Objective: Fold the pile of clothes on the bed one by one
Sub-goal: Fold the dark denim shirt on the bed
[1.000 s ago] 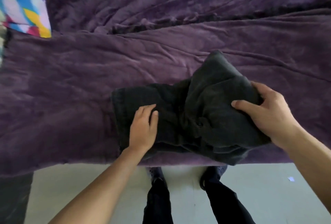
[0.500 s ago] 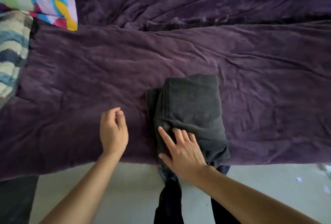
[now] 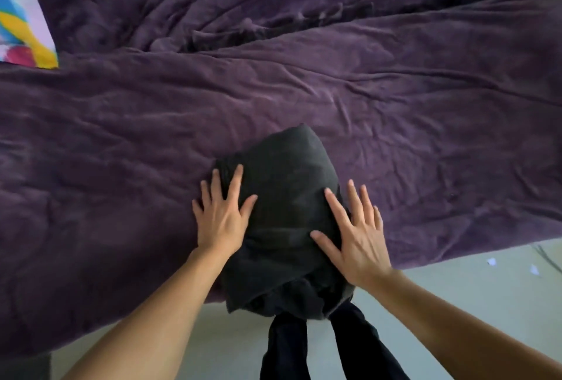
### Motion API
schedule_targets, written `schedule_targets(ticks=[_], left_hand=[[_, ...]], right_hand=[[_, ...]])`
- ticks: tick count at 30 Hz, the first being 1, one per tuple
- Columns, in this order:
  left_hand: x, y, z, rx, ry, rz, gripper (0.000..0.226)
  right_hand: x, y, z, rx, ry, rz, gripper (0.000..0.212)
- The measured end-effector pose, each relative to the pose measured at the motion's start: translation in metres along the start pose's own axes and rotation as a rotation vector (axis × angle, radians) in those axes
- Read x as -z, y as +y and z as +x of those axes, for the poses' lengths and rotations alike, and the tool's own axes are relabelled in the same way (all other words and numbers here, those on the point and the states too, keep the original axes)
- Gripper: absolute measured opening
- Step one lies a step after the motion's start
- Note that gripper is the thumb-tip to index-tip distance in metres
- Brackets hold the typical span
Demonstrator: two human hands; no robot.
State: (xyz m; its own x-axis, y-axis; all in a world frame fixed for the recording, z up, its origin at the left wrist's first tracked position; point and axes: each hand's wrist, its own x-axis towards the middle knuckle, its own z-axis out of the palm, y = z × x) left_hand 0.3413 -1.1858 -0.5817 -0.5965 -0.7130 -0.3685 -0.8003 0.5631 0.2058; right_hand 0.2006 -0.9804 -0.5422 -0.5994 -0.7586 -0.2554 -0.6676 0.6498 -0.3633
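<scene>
A folded dark garment (image 3: 282, 197) is pressed flat between the left hand (image 3: 220, 218) and right hand (image 3: 355, 239), fingers spread, nothing gripped. Soft and limp, it is best lifted from underneath.

So the dark garment (image 3: 286, 197) went from a half-open heap to a tight folded bundle and ended up partly over the near edge of the purple blanket (image 3: 106, 227). Meanwhile the left hand (image 3: 220, 221) came back off the blanket and went flat on its left side, and the right hand (image 3: 355, 239) quit gripping and slid over flat on the right
</scene>
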Motion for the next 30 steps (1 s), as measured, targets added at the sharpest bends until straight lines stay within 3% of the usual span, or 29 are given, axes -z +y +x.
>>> schedule_targets(ticks=[6,11,15,18,20,22,30], left_hand=[[-0.029,-0.011,0.017,-0.018,0.022,-0.042,0.071],[-0.022,-0.005,0.026,-0.063,0.018,-0.082,0.067],[0.005,0.006,0.026,-0.054,-0.015,-0.224,0.069],[0.015,0.012,0.015,0.160,0.017,-0.397,0.077],[0.013,0.019,-0.002,0.297,0.018,-0.479,0.079],[0.006,0.025,-0.009,0.319,0.029,-0.518,0.077],[0.027,0.057,-0.033,0.122,0.096,-0.453,0.068]], right_hand=[[-0.068,0.010,0.013,-0.122,-0.101,0.055,0.076],[-0.076,0.018,0.020,-0.116,-0.104,0.117,0.077],[-0.046,0.024,0.030,-0.211,-0.100,0.424,0.085],[-0.026,0.018,0.054,-0.432,-0.045,0.672,0.093],[-0.024,0.008,0.066,-0.443,-0.069,0.613,0.094],[-0.028,0.002,0.068,-0.421,-0.080,0.507,0.093],[-0.001,0.016,0.020,-0.457,0.030,0.442,0.089]])
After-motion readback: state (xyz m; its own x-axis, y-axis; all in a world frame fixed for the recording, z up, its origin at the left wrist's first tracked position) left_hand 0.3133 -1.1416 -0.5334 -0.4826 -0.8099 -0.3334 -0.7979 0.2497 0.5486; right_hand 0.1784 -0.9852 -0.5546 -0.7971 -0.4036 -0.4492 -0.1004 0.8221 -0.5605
